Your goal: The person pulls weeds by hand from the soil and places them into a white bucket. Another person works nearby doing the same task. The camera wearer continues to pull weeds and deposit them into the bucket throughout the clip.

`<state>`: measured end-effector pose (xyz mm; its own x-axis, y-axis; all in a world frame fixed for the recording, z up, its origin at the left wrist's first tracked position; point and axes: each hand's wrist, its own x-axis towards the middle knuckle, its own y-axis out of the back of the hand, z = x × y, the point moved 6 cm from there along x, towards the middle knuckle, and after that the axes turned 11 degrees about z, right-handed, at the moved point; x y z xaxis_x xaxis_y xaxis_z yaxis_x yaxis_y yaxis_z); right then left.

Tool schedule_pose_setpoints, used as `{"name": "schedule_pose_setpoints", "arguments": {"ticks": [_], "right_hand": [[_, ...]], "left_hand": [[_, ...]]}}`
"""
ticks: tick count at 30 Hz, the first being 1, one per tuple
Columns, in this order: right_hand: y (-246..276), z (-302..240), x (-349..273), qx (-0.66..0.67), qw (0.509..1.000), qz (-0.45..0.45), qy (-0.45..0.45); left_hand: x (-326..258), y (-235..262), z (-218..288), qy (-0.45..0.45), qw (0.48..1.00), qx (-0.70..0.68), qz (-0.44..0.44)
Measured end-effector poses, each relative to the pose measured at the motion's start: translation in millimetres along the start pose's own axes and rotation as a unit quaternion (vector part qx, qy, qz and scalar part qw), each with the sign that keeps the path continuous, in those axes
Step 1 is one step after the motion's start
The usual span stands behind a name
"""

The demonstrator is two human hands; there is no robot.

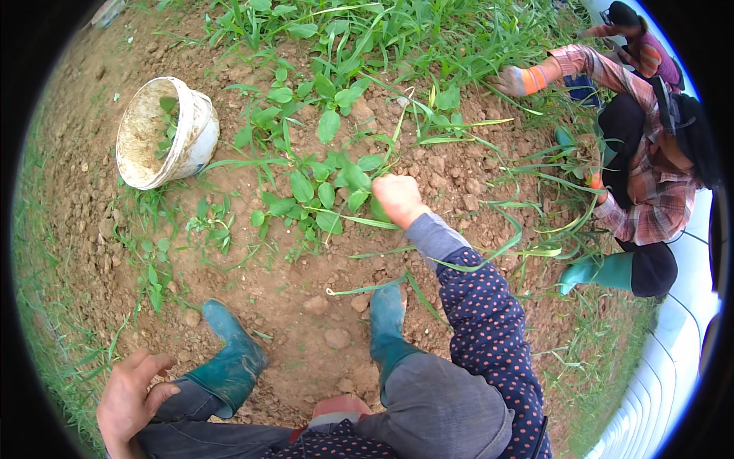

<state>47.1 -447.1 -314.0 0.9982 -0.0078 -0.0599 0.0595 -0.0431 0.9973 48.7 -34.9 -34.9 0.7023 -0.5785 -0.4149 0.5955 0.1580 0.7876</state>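
My right hand (397, 197) reaches forward over bare soil and is closed on the stems of a leafy green plant (330, 187) growing in the ground. My left hand (131, 398) rests by my left knee at the lower left, fingers apart and holding nothing. A white plastic bucket (195, 138) lies tilted on its side at the upper left, with a few green leaves inside. My two teal rubber boots (229, 363) (388, 325) stand on the dirt below the plant.
Another person (650, 176) in a plaid shirt crouches at the right, a gloved hand (516, 80) reaching into the grass. Long grass blades and weeds (459, 46) cover the far ground. A white plastic sheet (673, 344) runs along the right edge.
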Motion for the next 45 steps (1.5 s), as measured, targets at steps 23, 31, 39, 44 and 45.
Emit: {"name": "schedule_pose_setpoints", "arguments": {"ticks": [23,31,39,44,45], "right_hand": [[2.4,-24.0,-23.3,-0.023,0.997,-0.058,0.048],[31.6,66.6,-74.3,0.632,0.662,-0.083,-0.394],[43.7,112.9,-39.5,0.543,0.774,0.133,-0.296],[14.0,92.9,10.2,0.115,0.959,0.128,-0.226],[8.6,88.3,14.9,0.088,0.966,0.118,-0.214]], "left_hand": [[-3.1,1.7,4.4,-0.009,1.0,-0.001,0.01],[-2.1,2.7,0.2,-0.006,1.0,0.007,0.01],[0.6,1.7,0.5,-0.006,1.0,0.003,0.011],[1.1,-0.3,0.3,0.0,1.0,0.008,-0.001],[1.5,-0.2,0.3,-0.001,1.0,0.006,0.0]]}}
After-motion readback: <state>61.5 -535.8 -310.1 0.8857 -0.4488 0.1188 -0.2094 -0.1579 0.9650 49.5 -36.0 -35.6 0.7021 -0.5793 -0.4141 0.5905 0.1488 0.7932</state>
